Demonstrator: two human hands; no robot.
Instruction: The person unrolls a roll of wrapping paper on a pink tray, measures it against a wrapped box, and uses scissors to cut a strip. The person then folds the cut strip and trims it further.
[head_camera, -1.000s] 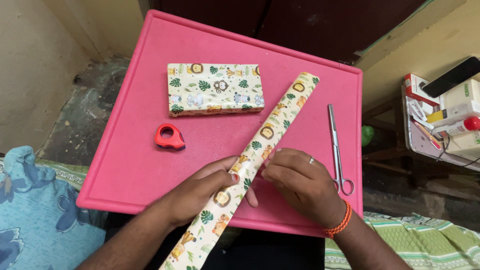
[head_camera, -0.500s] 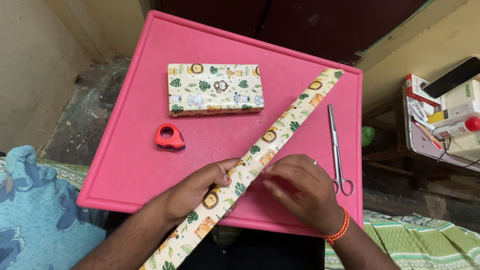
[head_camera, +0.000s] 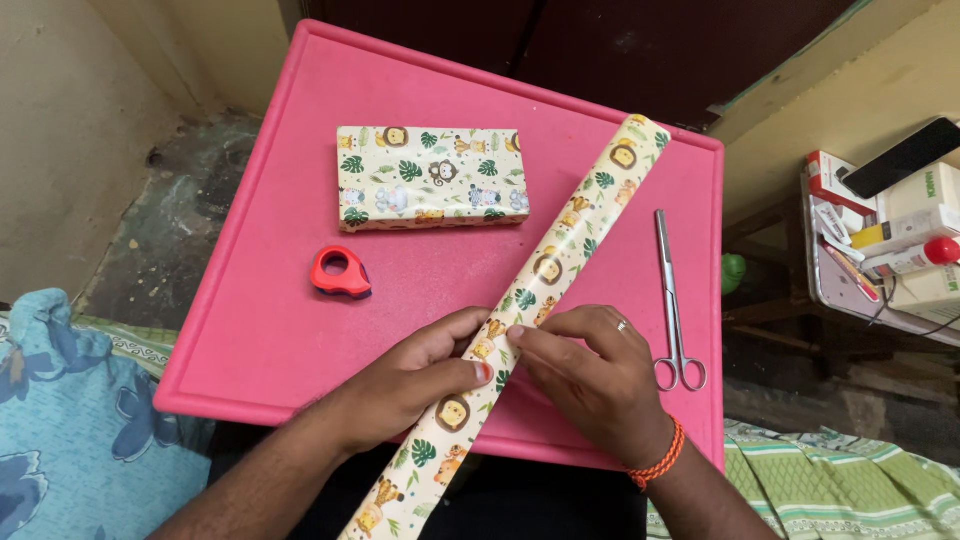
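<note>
Both hands (head_camera: 500, 375) grip wrapping-paper roll (head_camera: 560, 255), pink tray (head_camera: 250, 330).

Paper, plastic, steel and cloth

Glossy printed paper on the roll of wrapping paper (head_camera: 560, 262), smooth, cream with animal and leaf motifs, lying diagonally toward the far right corner of the pink plastic board (head_camera: 260, 330). Same glossy paper, drawn tight and smooth, over the wrapped box (head_camera: 432, 177) near the far edge. Finely grained, matt plastic on the board itself. Shiny red plastic on the tape dispenser (head_camera: 340, 272) toward the left edge. Polished, bright metal on the scissors (head_camera: 672, 300) along the right edge. Soft woven cloth, blue floral (head_camera: 70, 440) beyond the near left corner, green striped (head_camera: 850, 490) beyond the near right.
</note>
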